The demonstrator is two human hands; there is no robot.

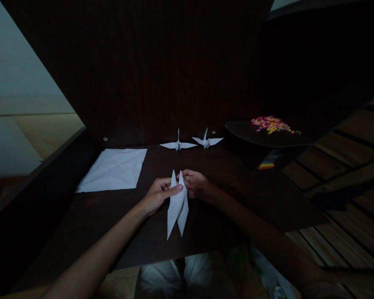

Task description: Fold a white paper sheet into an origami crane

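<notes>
Above the dark desk I hold a partly folded white origami crane (176, 207), its narrow points facing up and down. My left hand (158, 194) pinches it from the left, with the thumb lying across its front and the fingers behind. From the right, my right hand (198, 185) grips its upper right edge; some of those fingertips are hidden behind the paper. Two finished white paper cranes stand at the back of the desk: one crane (178, 145) with its wings spread level, and another crane (207, 142) just right of it.
A creased white paper sheet (115, 169) lies at the left of the dark desk (237, 166). On a raised corner shelf (243, 131) at the right sits a pile of small colourful pieces (272, 123). A dark panel (149, 74) rises behind; wooden slats (352, 153) show at the far right.
</notes>
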